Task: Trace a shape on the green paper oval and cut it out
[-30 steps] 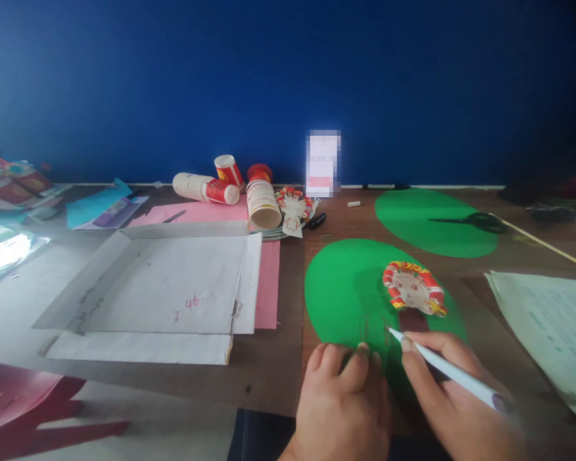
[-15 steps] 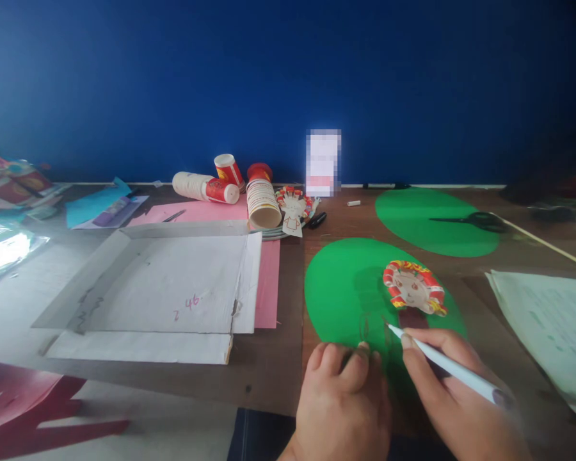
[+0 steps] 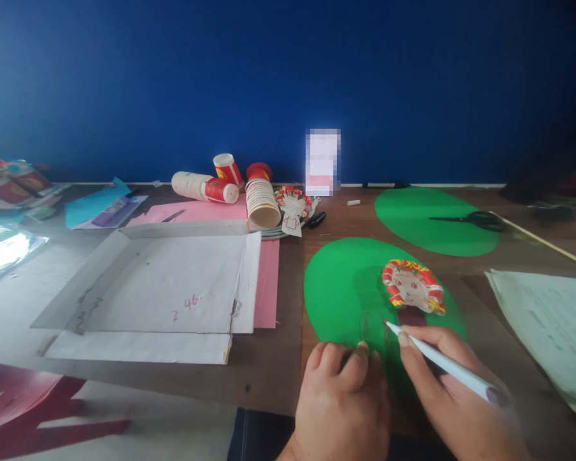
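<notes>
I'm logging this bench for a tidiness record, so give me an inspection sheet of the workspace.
Surface: brown tabletop, with paper and craft items spread over it.
Job's things: white pen, tip at the front green oval; paper face with a red-and-yellow rim over that oval.
Clutter: paper cups; white tray partly over pink paper; scissors over the rear green oval.
Hands: left hand at the front oval's near side; right hand grips the pen.
Cables: nothing seen for certain.
Surroundings: blue wall behind; red stool lower left.
</notes>
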